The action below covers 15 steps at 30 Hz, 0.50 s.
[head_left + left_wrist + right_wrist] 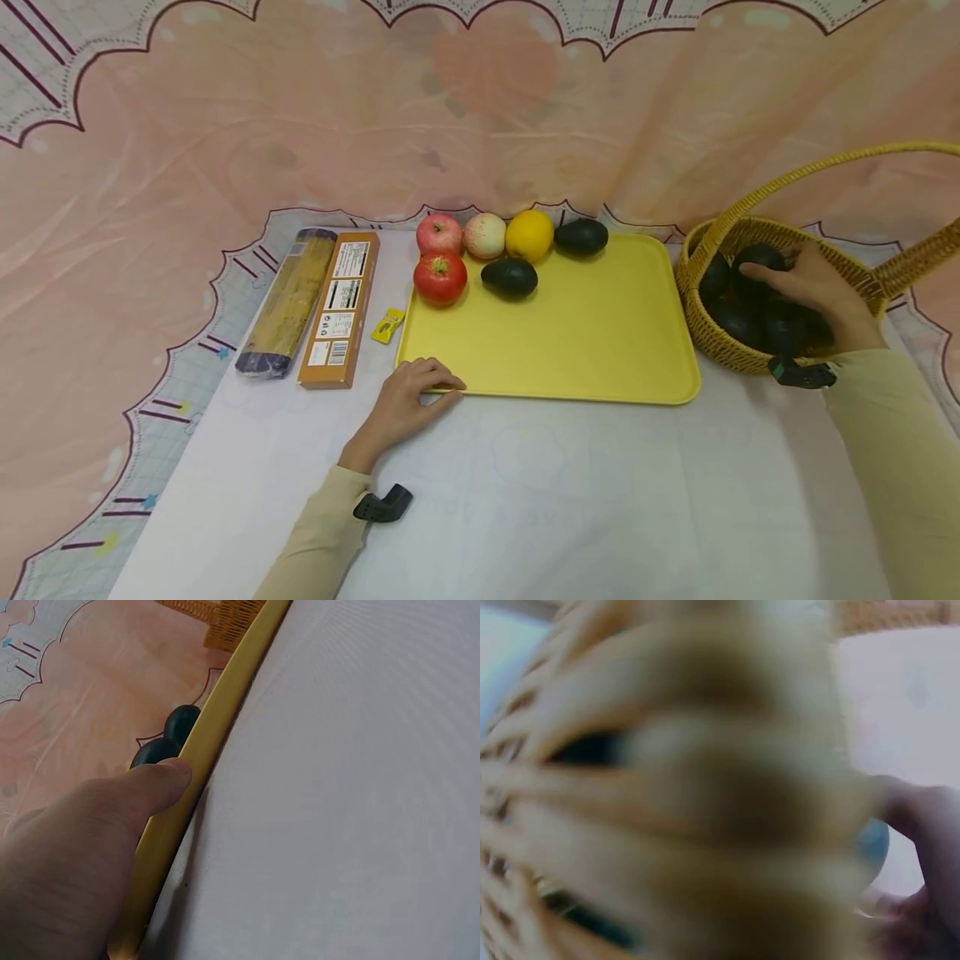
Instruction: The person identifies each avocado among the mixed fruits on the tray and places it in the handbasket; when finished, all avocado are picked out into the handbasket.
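Note:
At the near edge of the yellow tray (600, 342), my left hand (405, 400) pinches the rim; in the left wrist view its thumb (161, 784) presses the rim's outer side. My right hand (813, 287) reaches inside the wicker basket (723, 350) at the right. It grips a dark avocado (757, 255), with the thumb across it. Several more dark avocados (735, 323) lie below in the basket. The basket's weave (705, 787) fills most of the right wrist view, blurred, with part of the held avocado (874, 847) beside the hand.
On the tray's left part are a red pomegranate (440, 279), pink apple (439, 233), pale peach (485, 236), yellow fruit (530, 236) and two avocados (510, 277). Left of it lie a small yellow packet (387, 326), an orange box (341, 310) and a long wrapped pack (288, 304). The basket handle (832, 167) arches high.

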{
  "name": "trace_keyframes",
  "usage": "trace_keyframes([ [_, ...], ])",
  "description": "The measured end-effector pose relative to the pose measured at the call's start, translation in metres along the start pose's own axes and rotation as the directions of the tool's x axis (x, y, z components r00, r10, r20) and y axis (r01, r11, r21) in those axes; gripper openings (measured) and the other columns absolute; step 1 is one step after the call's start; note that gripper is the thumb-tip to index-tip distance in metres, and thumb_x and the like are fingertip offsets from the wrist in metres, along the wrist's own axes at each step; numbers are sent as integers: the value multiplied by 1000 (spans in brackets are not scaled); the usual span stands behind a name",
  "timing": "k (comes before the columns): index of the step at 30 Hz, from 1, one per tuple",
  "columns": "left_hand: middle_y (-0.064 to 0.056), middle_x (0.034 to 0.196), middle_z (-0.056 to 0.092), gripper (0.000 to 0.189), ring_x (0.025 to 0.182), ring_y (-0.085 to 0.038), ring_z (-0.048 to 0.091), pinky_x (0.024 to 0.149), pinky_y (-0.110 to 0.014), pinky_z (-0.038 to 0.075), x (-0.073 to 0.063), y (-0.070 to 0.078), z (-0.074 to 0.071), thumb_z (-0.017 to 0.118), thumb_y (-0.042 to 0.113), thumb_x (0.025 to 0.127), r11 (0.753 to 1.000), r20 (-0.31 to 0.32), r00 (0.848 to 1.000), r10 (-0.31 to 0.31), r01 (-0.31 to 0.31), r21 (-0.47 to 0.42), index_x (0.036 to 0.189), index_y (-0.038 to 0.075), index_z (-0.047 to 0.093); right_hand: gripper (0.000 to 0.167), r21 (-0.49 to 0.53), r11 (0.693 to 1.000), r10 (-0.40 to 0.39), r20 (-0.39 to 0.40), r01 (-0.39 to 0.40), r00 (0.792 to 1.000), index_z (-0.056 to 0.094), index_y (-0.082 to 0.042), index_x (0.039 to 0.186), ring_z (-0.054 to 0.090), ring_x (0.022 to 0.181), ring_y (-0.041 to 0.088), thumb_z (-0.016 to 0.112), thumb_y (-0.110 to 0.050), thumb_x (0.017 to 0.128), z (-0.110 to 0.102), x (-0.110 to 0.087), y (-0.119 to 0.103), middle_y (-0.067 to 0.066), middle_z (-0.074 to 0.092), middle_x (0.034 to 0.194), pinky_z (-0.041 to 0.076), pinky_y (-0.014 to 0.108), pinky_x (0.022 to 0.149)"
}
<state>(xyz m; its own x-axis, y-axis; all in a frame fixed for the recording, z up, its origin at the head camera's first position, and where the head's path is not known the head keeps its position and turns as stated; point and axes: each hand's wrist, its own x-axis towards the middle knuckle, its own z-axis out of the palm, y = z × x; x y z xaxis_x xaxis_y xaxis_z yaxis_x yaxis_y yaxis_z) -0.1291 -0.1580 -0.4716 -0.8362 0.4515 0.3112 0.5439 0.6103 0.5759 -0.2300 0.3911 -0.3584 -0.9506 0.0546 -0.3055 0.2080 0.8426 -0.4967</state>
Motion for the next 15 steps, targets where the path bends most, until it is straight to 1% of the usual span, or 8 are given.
trace_keyframes([
  [2, 14, 89, 63, 12, 85, -4, 54, 75, -26, 42, 0, 0, -1, 74, 27, 82, 1000, 2, 1000, 2, -2, 0, 94, 27, 72, 95, -6, 1000, -5, -32, 4, 999, 20, 20, 127, 37, 107, 52, 46, -63, 87, 2, 1, 0, 42, 34, 117, 34, 61, 87],
  [4, 14, 90, 63, 12, 85, -5, 54, 74, -26, 42, 0, 0, -1, 73, 27, 83, 1000, 4, 1000, 5, -5, 0, 95, 27, 72, 99, -43, 999, -4, -29, 2, 1000, 18, 22, 130, 35, 112, 56, 46, -63, 87, 1, 2, 0, 46, 32, 122, 32, 65, 91],
  [5, 14, 90, 63, 12, 85, -4, 54, 74, -26, 43, 0, -1, -1, 73, 27, 83, 1000, 5, 1000, 5, -5, 1, 95, 27, 72, 102, -59, 998, -1, -13, 0, 1000, 12, 22, 135, 31, 116, 59, 45, -62, 88, 1, 2, 0, 48, 27, 128, 29, 66, 95],
  [6, 14, 90, 63, 12, 85, -4, 54, 75, -26, 43, 0, -1, -1, 73, 27, 83, 1000, 7, 1000, 5, -5, 1, 95, 27, 72, 103, -78, 997, -1, 0, 1, 1000, 11, 22, 136, 29, 117, 60, 45, -62, 88, 0, 2, 0, 48, 25, 130, 27, 67, 97],
  [10, 14, 90, 63, 12, 85, -4, 54, 75, -26, 43, 0, 0, -1, 73, 28, 83, 1000, 11, 1000, -5, 5, 0, 95, 27, 72, 102, -126, 992, -7, 50, 14, 999, 9, 22, 138, 28, 118, 60, 46, -59, 89, -2, 4, 1, 48, 25, 130, 26, 67, 98],
  [15, 14, 90, 63, 12, 86, -4, 54, 75, -26, 43, 1, 0, -1, 73, 28, 83, 1000, 12, 1000, -11, 11, 2, 95, 27, 72, 100, -151, 988, -11, 67, 22, 998, 10, 21, 139, 28, 118, 60, 49, -57, 89, -3, 6, 1, 47, 26, 130, 26, 68, 98],
])
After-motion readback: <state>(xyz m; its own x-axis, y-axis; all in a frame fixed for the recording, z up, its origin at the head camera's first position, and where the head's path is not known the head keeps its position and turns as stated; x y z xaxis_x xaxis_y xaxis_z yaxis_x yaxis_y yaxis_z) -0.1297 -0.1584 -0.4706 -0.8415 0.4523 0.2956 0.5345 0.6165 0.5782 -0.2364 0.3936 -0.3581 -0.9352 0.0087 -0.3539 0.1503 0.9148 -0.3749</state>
